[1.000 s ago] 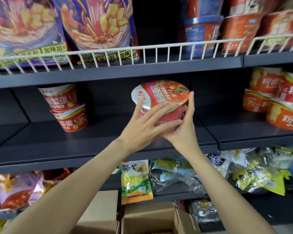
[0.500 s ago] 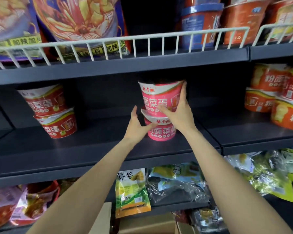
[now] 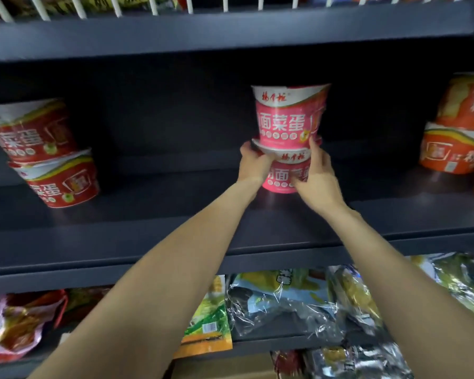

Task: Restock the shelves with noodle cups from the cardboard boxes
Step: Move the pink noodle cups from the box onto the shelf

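half a second back my right hand (image 3: 316, 179) was up on the top pink noodle cup (image 3: 288, 117); now it and my left hand (image 3: 253, 165) have dropped to the bottom pink cup (image 3: 283, 173), fingers curled round its sides. the stack stands on the middle shelf (image 3: 175, 214), so this pair looks placed.

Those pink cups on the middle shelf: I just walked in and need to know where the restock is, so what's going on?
A person is setting two stacked pink noodle cups on the dark shelf. The left hand and right hand both grip the lower cup, which rests on the shelf; the upper cup sits upright on it. A red stack stands to the left, orange cups to the right.
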Demonstrator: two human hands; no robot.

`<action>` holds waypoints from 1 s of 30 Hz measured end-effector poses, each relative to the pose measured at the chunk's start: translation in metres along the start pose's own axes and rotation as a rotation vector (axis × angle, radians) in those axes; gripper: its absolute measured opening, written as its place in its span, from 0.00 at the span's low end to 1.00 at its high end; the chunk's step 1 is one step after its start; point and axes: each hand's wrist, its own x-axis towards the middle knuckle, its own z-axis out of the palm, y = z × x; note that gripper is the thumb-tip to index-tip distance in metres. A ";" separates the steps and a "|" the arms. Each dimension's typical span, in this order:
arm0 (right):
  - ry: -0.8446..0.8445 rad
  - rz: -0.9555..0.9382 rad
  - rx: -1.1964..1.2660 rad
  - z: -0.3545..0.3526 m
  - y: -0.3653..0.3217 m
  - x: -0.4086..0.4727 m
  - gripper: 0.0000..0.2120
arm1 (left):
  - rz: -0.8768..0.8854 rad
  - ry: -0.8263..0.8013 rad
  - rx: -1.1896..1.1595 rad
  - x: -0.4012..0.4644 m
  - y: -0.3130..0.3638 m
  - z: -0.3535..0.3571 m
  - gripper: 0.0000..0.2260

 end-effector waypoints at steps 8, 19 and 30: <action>-0.147 0.003 0.023 0.007 0.012 0.024 0.44 | 0.103 -0.099 0.604 0.019 -0.005 -0.021 0.33; -0.162 -0.301 -0.023 0.061 -0.085 -0.217 0.08 | 0.691 0.068 0.848 -0.251 -0.085 -0.191 0.10; -1.492 -0.066 -0.224 0.258 -0.137 -0.411 0.50 | -0.556 -0.250 1.215 -0.441 -0.265 -0.385 0.28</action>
